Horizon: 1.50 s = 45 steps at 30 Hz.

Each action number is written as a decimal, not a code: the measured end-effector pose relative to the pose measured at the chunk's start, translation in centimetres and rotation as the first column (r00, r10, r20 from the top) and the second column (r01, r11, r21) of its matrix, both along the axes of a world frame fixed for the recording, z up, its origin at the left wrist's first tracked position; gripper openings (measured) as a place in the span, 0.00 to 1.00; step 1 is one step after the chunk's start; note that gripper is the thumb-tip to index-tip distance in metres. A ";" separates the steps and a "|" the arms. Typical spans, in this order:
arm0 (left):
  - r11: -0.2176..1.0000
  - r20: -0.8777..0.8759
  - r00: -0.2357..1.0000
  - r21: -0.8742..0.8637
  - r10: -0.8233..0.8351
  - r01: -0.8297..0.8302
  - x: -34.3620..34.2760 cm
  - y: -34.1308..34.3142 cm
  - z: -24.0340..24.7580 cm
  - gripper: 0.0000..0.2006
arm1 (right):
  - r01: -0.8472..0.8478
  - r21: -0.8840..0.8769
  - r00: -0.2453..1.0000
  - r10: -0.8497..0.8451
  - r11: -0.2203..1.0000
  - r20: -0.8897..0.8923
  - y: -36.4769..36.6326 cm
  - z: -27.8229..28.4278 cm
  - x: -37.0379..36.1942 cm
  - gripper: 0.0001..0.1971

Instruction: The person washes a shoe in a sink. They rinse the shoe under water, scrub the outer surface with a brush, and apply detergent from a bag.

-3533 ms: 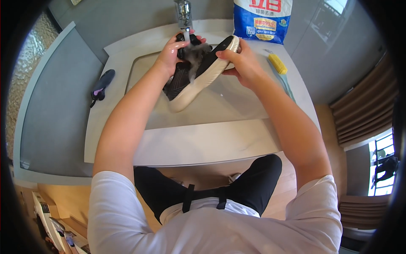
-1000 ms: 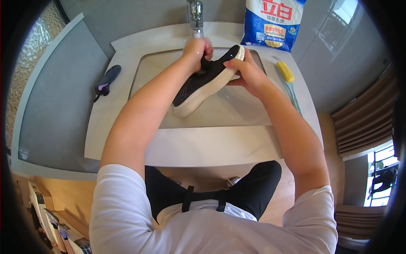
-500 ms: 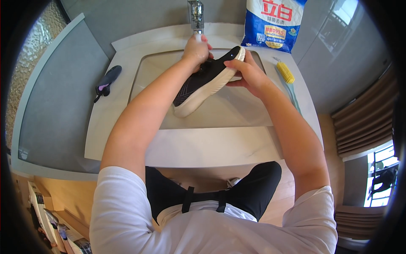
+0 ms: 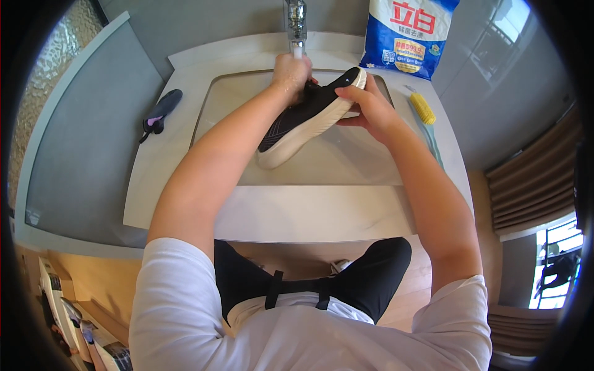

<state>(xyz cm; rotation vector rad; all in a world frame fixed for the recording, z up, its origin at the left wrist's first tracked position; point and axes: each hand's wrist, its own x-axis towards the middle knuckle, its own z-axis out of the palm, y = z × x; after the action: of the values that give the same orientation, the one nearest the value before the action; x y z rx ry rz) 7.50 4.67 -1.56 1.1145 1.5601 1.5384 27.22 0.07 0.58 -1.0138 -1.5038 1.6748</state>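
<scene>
A black shoe [image 4: 309, 108] with a thick cream sole is tilted over the sink basin [image 4: 346, 167], heel up to the right and toe down to the left. My right hand [image 4: 370, 110] grips it at the heel, thumb on the near side and fingers beneath. Under the silver faucet [image 4: 297, 25], my left hand [image 4: 289, 75] is wet, with water running onto it. It reaches the shoe's far side by the opening; most of its fingers are hidden there, so their grip does not show.
A blue and white detergent bag [image 4: 409, 40] stands at the back right of the counter [image 4: 309, 213]. In front of it lies a brush [image 4: 423, 109] with yellow bristles and a pale green handle. At the left edge rests a dark brush-like object [image 4: 162, 114] with purple on it.
My left hand has turned slightly under the running water, and fewer of its fingers show. The right hand keeps its hold on the shoe's heel. The whole view has shifted slightly.
</scene>
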 end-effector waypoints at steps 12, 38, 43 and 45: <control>0.900 0.323 0.851 0.002 -0.413 0.436 -0.9 0.9 -0.7 0.16 | 0.009 -0.024 0.998 -0.010 1.000 -0.058 0.3 0.0 0.5 0.36; 0.967 -0.922 0.336 -0.237 -0.192 -0.095 -8.0 -13.5 1.1 0.14 | 0.205 -0.242 0.975 -0.219 0.948 -0.031 3.6 -4.2 -7.5 0.39; 0.970 -0.955 0.284 -0.146 -0.086 -0.196 -10.9 -14.2 2.5 0.20 | -0.050 -0.188 0.988 0.021 0.981 -0.155 2.1 -3.8 -8.4 0.38; 0.963 -0.980 0.194 -0.085 -0.035 -0.257 -10.2 -14.5 2.8 0.21 | -0.091 -0.181 0.982 0.058 0.979 -0.181 2.8 -4.0 -7.6 0.37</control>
<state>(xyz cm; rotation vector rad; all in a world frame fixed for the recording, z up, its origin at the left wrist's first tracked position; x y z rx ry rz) -2.67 -9.80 1.23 2.0909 2.6040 0.4626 19.60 2.87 -3.45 -0.8890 -1.3029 1.9360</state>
